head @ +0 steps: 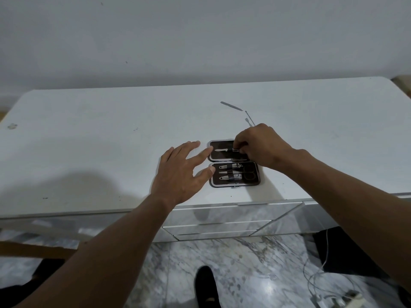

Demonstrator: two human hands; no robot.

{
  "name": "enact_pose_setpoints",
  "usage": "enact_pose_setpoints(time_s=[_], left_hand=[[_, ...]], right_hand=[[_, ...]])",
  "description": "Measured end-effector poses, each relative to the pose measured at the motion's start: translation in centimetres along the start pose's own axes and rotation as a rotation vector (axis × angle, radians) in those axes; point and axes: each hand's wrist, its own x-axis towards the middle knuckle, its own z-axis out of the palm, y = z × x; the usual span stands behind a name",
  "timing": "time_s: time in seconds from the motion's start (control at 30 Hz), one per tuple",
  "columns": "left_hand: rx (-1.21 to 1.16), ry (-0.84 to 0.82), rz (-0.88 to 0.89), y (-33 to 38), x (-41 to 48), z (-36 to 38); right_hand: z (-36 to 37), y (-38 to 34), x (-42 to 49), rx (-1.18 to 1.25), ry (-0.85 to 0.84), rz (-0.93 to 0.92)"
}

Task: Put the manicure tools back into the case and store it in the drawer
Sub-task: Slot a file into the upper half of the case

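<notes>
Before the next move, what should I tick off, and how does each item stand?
1. Case lying open on the dresser top: ok.
2. Left hand steadying its edge with straight fingers: ok.
3. Right hand pinching a tool over the far half: ok.
4. That tool seated in its strap: cannot tell.
5. All tools packed: not ok, two loose tools lie behind the case.
6. Drawer open: not ok, looks shut.

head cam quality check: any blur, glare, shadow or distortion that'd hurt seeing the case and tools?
Head view: dim, flat, bluish light; wide-angle lens curves the table edges; soft shadow on the table left of the left hand; case lining dark, its clippers small but readable; right hand, pinching a tool, covers part of the far half; glare only on the floor.
</notes>
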Motion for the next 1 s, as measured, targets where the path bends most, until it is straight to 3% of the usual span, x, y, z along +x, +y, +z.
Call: enact_pose_setpoints(time_s=[0.8,1.0], left_hand=[[-0.012,-0.015,-0.007,0.1,-0.2,-0.2],[-0.029,-0.036,-0.016,0.4,-0.1,-0.6]], right_hand=[[-0.8,-0.5,0.2,-0.002,-0.013,-0.041],[-2.8,0.0,3.8,-0.008,0.053,0.050]])
